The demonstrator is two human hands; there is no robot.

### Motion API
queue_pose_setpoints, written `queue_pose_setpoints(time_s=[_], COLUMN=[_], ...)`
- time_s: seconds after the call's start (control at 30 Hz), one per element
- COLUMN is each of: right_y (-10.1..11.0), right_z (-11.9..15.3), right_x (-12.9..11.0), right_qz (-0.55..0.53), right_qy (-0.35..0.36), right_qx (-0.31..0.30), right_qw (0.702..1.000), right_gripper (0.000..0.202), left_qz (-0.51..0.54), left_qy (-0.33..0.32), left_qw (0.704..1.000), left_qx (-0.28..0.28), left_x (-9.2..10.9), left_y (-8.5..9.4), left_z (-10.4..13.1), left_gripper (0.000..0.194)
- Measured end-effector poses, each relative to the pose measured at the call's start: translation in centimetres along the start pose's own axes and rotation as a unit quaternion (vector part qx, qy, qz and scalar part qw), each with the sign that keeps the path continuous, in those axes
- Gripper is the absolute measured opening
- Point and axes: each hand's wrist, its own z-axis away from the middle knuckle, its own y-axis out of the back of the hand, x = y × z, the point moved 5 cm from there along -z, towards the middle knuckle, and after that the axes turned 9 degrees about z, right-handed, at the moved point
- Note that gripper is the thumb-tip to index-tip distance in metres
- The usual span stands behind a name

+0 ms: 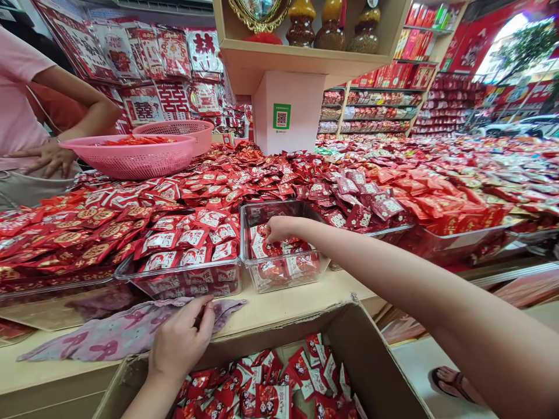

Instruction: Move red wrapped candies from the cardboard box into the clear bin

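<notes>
My right hand (282, 228) reaches into a clear plastic bin (286, 279), its fingers pinched down at a small red and white packet (258, 247). More such packets lie in the bottom of this bin. My left hand (183, 331) is curled at the counter's front edge, beside a pink patterned cloth (113, 334); whether it holds anything is hidden. Below both arms stands an open cardboard box (362, 343) with many loose red and white packets (273, 401). Left of the clear bin, a second clear bin (183, 279) is heaped with red and white packets.
Heaps of red packets (87, 233) cover the counter on both sides. Pink plastic baskets (135, 160) stand at the back left, beside a person in a pink shirt (26, 64). A white pillar (286, 116) carries an overhanging shelf (305, 55). A sandalled foot (454, 381) shows at lower right.
</notes>
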Motion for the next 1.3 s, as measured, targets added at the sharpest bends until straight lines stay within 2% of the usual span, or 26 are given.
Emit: queue_pose_setpoints(time_s=[0.3,0.53,0.7,0.87,0.97,1.07,1.2,1.3], right_y=[0.3,-0.2,-1.0,-1.5,-0.3,0.5,-0.3,-1.1], right_z=[0.0,0.9,0.8,-0.2,-0.4,-0.8,-1.8,-2.2], right_x=[-0.3,0.1,-0.2,0.9,2.3,4.0,5.3,5.2], right_qz=[-0.063,0.023,0.096,0.056,0.047,0.135,0.227,0.211], right_qy=[0.042,0.055,0.079,0.105,0.090,0.043,0.021,0.025], right_qx=[0.011,-0.059,-0.077,-0.092,-0.055,-0.048,-0.061,-0.041], right_qw=[0.997,0.997,0.989,0.989,0.993,0.989,0.972,0.976], right_gripper=[0.035,0.039,0.031,0.029,0.031,0.031,0.035,0.036], left_qz=[0.001,0.012,0.014,0.015,0.011,0.010,0.013,0.013], left_qy=[0.003,0.001,-0.005,-0.001,0.001,0.002,-0.001,-0.007], left_qw=[1.000,1.000,1.000,1.000,1.000,1.000,1.000,1.000], left_qx=[0.010,0.005,0.011,0.007,0.007,0.011,0.014,0.016], left_x=[-0.1,0.0,-0.1,-0.2,-0.2,-0.2,-0.1,-0.1], left_y=[0.0,0.0,0.0,-0.1,-0.1,-0.1,0.0,0.0], left_z=[0.0,0.0,0.1,0.2,0.2,0.1,0.1,0.1], left_gripper=[0.021,0.022,0.022,0.022,0.022,0.023,0.022,0.022])
